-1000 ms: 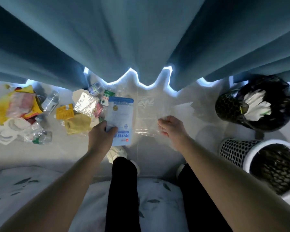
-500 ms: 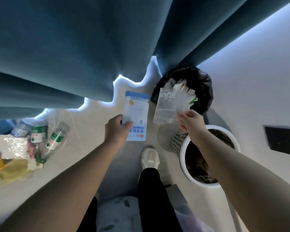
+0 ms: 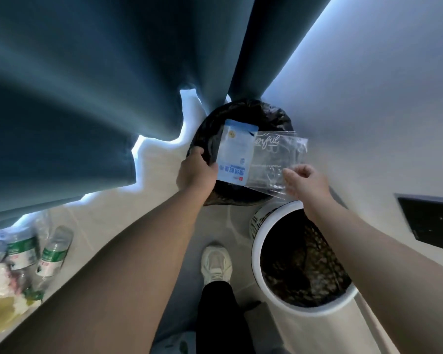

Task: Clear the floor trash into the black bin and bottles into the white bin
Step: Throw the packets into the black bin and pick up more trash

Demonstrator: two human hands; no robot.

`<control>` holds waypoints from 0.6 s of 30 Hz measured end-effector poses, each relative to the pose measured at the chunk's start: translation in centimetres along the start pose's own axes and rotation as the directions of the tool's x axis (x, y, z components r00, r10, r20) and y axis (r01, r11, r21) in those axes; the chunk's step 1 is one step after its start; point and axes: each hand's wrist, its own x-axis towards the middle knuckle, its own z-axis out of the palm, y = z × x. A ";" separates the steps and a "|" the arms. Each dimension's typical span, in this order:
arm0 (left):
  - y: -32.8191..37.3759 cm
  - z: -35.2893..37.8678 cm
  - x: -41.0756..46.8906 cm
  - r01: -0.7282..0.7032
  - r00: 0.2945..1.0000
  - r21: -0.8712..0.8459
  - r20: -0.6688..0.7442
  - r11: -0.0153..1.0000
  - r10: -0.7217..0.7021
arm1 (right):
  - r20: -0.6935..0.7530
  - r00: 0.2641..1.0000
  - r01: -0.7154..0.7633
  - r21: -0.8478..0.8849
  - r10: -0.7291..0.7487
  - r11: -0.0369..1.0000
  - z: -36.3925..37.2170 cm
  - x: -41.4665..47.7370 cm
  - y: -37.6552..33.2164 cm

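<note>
Grips a blue-and-white pouch by its lower left corner in the left hand, fingers curled round it, right over the mouth of the black bin. Pinches a clear plastic bag at its near edge with the right hand, overlapping the pouch, above the same bin. Stands just beside the white bin, with green-labelled bottles lying on the floor at far left.

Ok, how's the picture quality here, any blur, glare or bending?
Head view: the wide lens bends the curtain and wall; light under the curtain is blown out; the bottles lower left are smeared; the blue packet and clear bag look fairly sharp.
</note>
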 end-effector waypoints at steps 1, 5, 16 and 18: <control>-0.5 -0.1 0.1 -0.022 1.000 0.045 -0.013 0.999 0.023 | 0.004 1.000 -0.001 -0.007 0.002 1.000 0.2 0.2 0.1; -3.5 -1.0 0.0 -0.152 0.988 0.173 0.003 0.973 0.154 | 0.033 0.999 -0.007 -0.088 0.010 0.996 1.9 1.3 0.3; -9.7 -5.0 -4.2 -0.207 0.978 0.305 0.053 0.930 0.200 | 0.209 0.962 0.266 -0.851 -0.173 0.452 5.8 -1.3 -0.7; -11.1 -6.2 -5.5 -0.199 0.980 0.316 0.048 0.928 0.194 | 0.263 0.945 0.314 -0.897 -0.193 0.313 6.5 -3.0 -0.7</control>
